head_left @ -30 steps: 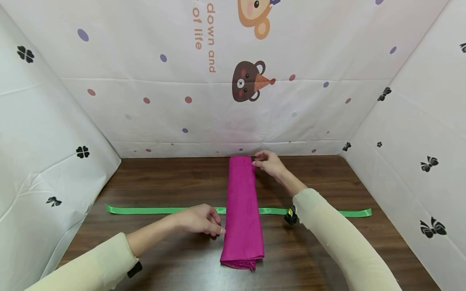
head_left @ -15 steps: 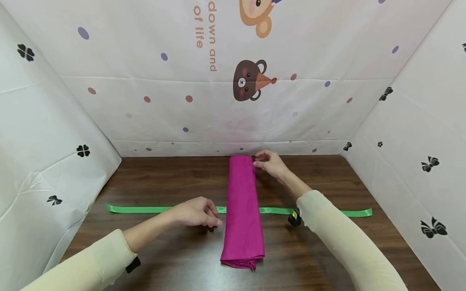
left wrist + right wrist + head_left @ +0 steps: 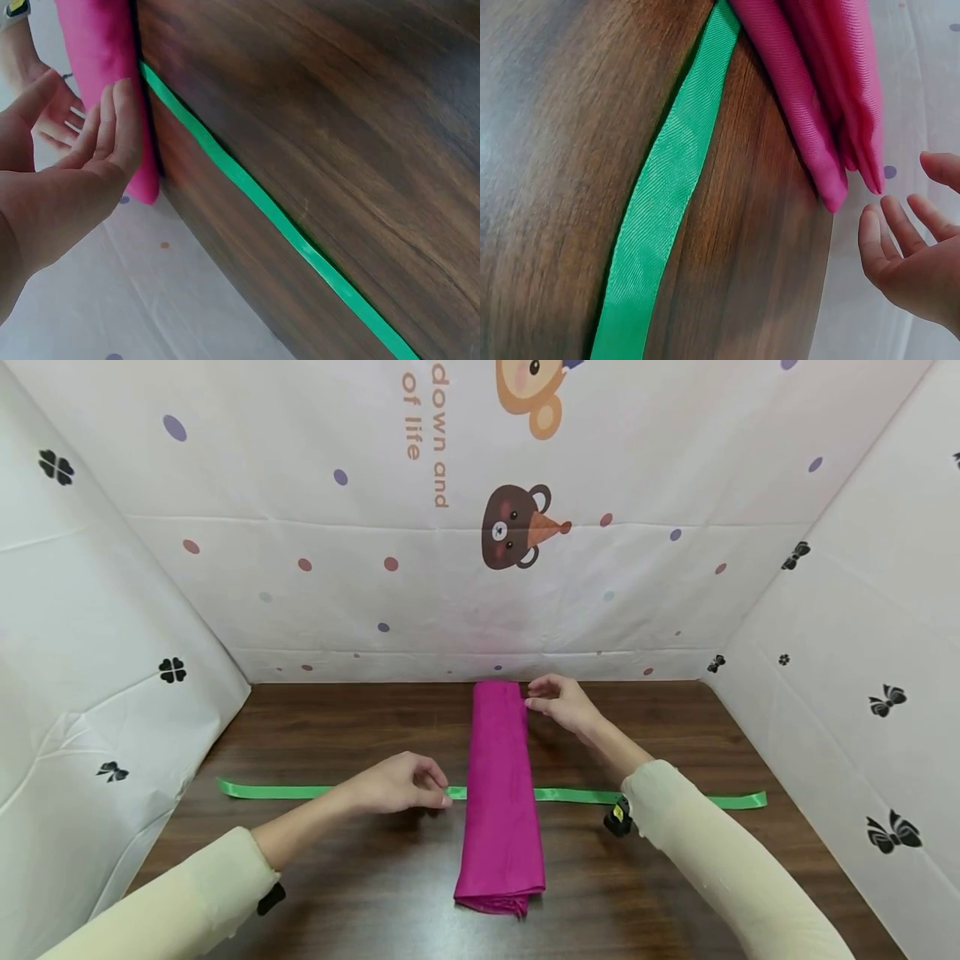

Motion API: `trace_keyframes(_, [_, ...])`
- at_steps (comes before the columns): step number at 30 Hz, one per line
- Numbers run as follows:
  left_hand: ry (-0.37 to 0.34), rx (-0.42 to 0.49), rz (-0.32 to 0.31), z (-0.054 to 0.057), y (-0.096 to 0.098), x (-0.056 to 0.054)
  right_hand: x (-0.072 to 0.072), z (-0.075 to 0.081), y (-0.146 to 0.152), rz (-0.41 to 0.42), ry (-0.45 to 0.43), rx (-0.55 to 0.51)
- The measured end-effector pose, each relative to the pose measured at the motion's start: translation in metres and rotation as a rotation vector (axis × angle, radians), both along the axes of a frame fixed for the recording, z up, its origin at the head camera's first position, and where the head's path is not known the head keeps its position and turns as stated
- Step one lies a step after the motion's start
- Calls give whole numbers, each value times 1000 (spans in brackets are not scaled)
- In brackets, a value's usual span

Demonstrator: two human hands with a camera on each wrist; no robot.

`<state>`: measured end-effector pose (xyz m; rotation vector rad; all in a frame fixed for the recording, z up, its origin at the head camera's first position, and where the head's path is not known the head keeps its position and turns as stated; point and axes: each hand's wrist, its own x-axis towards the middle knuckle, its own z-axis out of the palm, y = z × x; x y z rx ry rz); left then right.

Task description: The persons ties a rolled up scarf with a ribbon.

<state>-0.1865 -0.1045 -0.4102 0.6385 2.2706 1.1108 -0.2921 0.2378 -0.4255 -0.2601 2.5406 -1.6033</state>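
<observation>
A magenta cloth (image 3: 501, 793), folded into a long narrow strip, lies lengthwise on the table with its layered end toward me. Beneath it a green ribbon (image 3: 292, 792) runs crosswise, sticking out on both sides. My left hand (image 3: 401, 783) hovers over the ribbon just left of the cloth, its fingers relaxed and holding nothing. In the left wrist view those fingers (image 3: 105, 135) overlap the cloth. My right hand (image 3: 564, 703) is at the far right corner of the cloth, fingers loosely bent and apart from it in the right wrist view, where the folded layers (image 3: 832, 97) show.
The dark wooden table (image 3: 337, 727) is bounded by a white printed sheet (image 3: 315, 610) at the back, with more white sheets at left and right. A black wrist strap (image 3: 618, 818) sits at the right sleeve, above the ribbon.
My left hand has moved away from me along the cloth's left side, from below the ribbon to over it. My right hand has drawn slightly off the far corner. The cloth stays put.
</observation>
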Motion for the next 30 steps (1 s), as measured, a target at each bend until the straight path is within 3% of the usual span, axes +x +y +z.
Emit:
trace_keyframes(11, [66, -1, -5, -13, -13, -8, 12, -4, 1, 29, 64, 56])
trace_keyframes(18, [137, -24, -10, -14, -15, -13, 21, 2, 4, 62, 100, 84])
trace_keyframes(30, [176, -25, -1, -18, -13, -18, 32, 13, 22, 97, 137, 119])
